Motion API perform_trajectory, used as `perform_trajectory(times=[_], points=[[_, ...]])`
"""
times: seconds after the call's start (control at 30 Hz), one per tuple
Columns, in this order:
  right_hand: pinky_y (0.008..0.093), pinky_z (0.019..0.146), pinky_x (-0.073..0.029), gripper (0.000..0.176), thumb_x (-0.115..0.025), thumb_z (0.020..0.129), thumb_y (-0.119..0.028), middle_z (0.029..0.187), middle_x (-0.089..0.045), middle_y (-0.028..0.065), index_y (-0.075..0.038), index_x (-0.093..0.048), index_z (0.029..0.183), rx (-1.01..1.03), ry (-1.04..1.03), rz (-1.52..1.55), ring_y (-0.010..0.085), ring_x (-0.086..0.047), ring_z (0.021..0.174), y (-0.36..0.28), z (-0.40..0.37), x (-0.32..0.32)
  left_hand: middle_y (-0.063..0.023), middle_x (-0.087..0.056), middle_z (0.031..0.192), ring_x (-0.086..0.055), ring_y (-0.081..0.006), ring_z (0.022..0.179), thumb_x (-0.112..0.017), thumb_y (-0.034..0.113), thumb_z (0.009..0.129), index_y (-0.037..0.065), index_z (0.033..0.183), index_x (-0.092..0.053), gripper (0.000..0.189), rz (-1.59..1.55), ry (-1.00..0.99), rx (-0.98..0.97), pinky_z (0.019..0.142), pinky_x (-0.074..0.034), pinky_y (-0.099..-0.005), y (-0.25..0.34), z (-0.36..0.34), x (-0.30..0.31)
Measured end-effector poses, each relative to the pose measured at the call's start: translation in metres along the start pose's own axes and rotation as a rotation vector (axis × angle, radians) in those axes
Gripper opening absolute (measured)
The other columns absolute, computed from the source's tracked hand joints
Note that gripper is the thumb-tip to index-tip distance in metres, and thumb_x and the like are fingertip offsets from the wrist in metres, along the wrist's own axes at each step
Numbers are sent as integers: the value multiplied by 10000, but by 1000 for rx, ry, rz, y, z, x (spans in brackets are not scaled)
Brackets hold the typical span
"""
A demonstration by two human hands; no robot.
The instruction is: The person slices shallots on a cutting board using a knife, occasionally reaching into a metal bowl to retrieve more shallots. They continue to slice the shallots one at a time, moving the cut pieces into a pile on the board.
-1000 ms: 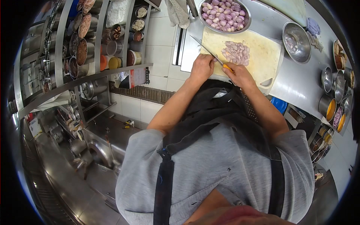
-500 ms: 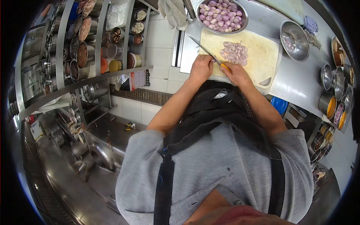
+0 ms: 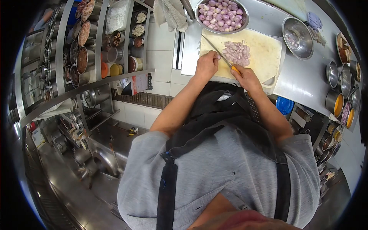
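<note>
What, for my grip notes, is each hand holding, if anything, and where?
The right hand grips the knife by its orange handle. The left hand seems to pinch a small shallot piece; by which part is unclear.

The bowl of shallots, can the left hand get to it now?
Probably yes: the bowl of shallots sits by the far edge of the chopping board, ahead of the left hand. But the knife blade slants between them, and that hand seems to pinch a shallot.
</note>
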State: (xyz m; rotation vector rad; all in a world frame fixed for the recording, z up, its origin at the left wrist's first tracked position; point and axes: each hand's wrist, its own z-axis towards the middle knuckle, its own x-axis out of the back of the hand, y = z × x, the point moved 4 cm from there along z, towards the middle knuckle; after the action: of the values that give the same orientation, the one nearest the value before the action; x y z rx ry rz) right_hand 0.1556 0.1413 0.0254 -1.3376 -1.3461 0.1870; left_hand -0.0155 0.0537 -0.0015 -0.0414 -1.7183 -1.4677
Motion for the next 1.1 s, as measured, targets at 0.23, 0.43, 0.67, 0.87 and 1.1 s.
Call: perform_trajectory(times=[0.23, 0.43, 0.67, 0.87, 1.1], points=[[434, 771, -501, 381, -590, 938, -354, 915, -669, 248, -56, -653, 1166, -11, -34, -11, 405, -646, 865, -4, -1, 8, -149, -668, 792, -638, -341, 777, -627, 37, 804, 40, 869, -663, 74, 149, -62, -217, 722, -519, -431, 0, 5, 5], [437, 768, -503, 369, -587, 940, -348, 905, -670, 246, -64, -653, 1167, 57, -8, -2, 405, -646, 858, -2, 4, 3, -132, -673, 823, -631, -339, 817, -623, 30, 784, 41, 856, -658, 81, 176, -57, -254, 740, -510, -438, 1, 7, 3], [434, 720, -499, 362, -606, 934, -325, 859, -668, 242, -37, -655, 1147, 72, 9, 0, 398, -649, 796, -10, 14, -2, -135, -672, 818, -627, -344, 803, -632, 34, 774, 34, 836, -651, 65, 173, -64, -221, 738, -508, -440, 0, 8, 2], [429, 716, -497, 354, -616, 929, -311, 864, -665, 245, -29, -658, 1138, 83, 1, 9, 395, -648, 799, -10, 16, -3, -137, -672, 810, -628, -348, 800, -636, 23, 766, 29, 829, -652, 65, 152, -36, -234, 732, -508, -442, 0, 6, 2], [398, 691, -497, 373, -621, 932, -310, 844, -663, 245, -10, -650, 1152, 108, 54, 44, 375, -644, 728, -10, 10, 1, -141, -668, 796, -628, -350, 796, -639, 18, 760, 28, 812, -654, 55, 163, -21, -231, 726, -509, -441, 2, 6, 4]])
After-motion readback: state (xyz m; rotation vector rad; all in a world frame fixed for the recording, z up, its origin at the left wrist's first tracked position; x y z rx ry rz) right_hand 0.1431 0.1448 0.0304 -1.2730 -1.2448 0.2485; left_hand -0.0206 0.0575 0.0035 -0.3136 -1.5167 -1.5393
